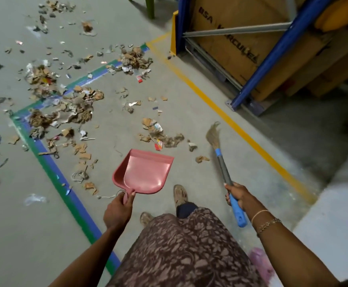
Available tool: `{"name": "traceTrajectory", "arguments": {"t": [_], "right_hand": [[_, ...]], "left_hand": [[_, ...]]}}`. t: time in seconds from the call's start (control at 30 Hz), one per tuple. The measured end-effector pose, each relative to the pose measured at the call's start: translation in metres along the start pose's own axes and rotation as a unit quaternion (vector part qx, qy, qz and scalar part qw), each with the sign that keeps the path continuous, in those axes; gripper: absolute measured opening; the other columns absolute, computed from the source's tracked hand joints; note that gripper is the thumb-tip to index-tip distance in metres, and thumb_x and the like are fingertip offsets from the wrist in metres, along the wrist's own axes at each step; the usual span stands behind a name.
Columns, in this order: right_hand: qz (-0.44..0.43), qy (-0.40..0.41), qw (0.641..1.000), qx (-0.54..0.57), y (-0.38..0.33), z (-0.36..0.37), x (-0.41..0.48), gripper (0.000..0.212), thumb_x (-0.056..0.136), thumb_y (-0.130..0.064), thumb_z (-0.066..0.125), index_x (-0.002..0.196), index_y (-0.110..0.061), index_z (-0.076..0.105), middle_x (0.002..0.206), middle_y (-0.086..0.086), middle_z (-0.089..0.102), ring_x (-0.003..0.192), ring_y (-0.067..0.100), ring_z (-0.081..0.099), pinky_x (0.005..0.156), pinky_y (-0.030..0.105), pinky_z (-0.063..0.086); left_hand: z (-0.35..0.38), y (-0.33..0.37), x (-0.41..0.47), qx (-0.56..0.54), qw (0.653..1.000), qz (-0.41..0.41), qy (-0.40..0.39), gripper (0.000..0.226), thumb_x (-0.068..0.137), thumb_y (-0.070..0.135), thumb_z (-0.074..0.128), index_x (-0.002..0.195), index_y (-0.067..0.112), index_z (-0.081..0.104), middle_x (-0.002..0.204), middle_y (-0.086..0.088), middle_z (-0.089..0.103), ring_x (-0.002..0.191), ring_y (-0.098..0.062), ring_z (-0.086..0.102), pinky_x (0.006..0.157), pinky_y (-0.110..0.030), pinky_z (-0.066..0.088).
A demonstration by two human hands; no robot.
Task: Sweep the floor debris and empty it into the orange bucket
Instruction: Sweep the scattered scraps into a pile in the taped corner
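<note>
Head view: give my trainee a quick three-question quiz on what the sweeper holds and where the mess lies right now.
1. True or false: the pink dustpan already holds debris.
2. Which hand grips the broom?
A. left hand
B. right hand
C. both
3. Fill in: the debris lies mostly over the green and blue floor tape, and the ______ bucket is not in view.

Key:
1. False; the pan looks empty and is held above the floor.
2. B; the right hand holds it near the blue grip, and the left hand holds the dustpan's handle.
3. orange
</note>
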State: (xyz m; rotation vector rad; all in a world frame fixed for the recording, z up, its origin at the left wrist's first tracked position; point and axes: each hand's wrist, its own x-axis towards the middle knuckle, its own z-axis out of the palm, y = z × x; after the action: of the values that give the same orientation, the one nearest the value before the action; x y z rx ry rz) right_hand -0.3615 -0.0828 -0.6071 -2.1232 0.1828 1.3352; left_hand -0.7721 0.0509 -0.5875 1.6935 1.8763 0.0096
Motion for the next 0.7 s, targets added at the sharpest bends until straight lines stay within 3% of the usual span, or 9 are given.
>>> {"name": "traceTrajectory", "arguments": {"t": [0.07,0.17,0.33,0.43,0.53,0.6,0.7], "right_hand": [[0.013,0.030,0.999,-0.013,0.007,0.013,0.012,0.004,0.099,-0.008,0.056,0.102,-0.005,0.054,0.050,0.011,0.044,0.032,0.017,0.041,0.034,0.020,0.038],[0.066,0.036,0.996,-0.057,0.022,0.033,0.033,0.013,0.100,-0.006,0.053,0.089,0.001,0.050,0.041,0.010,0.044,0.031,0.021,0.042,0.030,0.021,0.038],[0.137,-0.026,0.983,-0.121,0.040,0.088,0.052,0.019,0.101,-0.009,0.053,0.087,0.002,0.048,0.043,0.010,0.048,0.040,0.023,0.044,0.036,0.025,0.039],[0.098,-0.043,0.988,-0.108,0.034,0.127,0.044,0.013,0.096,-0.003,0.057,0.088,-0.002,0.047,0.054,0.012,0.045,0.035,0.020,0.043,0.033,0.021,0.038],[0.050,-0.068,0.989,-0.119,0.015,0.151,0.033,0.014,0.094,-0.001,0.057,0.089,-0.006,0.046,0.051,0.010,0.043,0.039,0.020,0.042,0.036,0.023,0.038],[0.009,-0.098,0.983,-0.155,0.004,0.157,0.029,0.009,0.095,-0.004,0.058,0.097,-0.003,0.049,0.045,0.010,0.044,0.039,0.020,0.042,0.038,0.024,0.038],[-0.079,-0.138,0.968,-0.195,-0.016,0.162,0.019,0.022,0.095,-0.007,0.059,0.114,0.001,0.052,0.046,0.009,0.043,0.037,0.020,0.041,0.039,0.025,0.039]], "left_hand": [[-0.002,-0.006,0.007,0.006,1.000,0.004,0.005,0.065,0.088,0.082,0.030,0.072,0.022,0.049,0.064,0.006,0.061,0.061,-0.016,0.058,0.065,-0.036,0.054],[-0.002,-0.015,0.014,0.046,0.999,0.010,0.020,0.065,0.089,0.082,0.033,0.072,0.021,0.049,0.060,0.008,0.057,0.056,-0.016,0.056,0.058,-0.032,0.051],[-0.001,-0.030,0.024,0.090,0.996,0.000,0.020,0.060,0.088,0.080,0.038,0.074,0.024,0.053,0.061,0.007,0.058,0.058,-0.020,0.058,0.056,-0.031,0.051],[-0.002,-0.042,0.026,0.096,0.995,-0.018,0.017,0.056,0.087,0.078,0.044,0.080,0.024,0.057,0.064,0.006,0.059,0.062,-0.024,0.059,0.058,-0.031,0.052],[-0.007,-0.051,0.025,0.075,0.996,-0.034,0.020,0.048,0.089,0.071,0.051,0.086,0.024,0.063,0.068,0.006,0.059,0.067,-0.026,0.061,0.059,-0.031,0.049],[-0.011,-0.055,0.025,0.075,0.996,-0.042,0.014,0.045,0.090,0.068,0.054,0.088,0.024,0.064,0.073,0.003,0.062,0.071,-0.029,0.062,0.059,-0.032,0.046],[-0.018,-0.059,0.026,0.062,0.997,-0.043,0.017,0.043,0.091,0.066,0.054,0.085,0.024,0.063,0.073,0.003,0.062,0.067,-0.025,0.057,0.059,-0.032,0.046]]}}
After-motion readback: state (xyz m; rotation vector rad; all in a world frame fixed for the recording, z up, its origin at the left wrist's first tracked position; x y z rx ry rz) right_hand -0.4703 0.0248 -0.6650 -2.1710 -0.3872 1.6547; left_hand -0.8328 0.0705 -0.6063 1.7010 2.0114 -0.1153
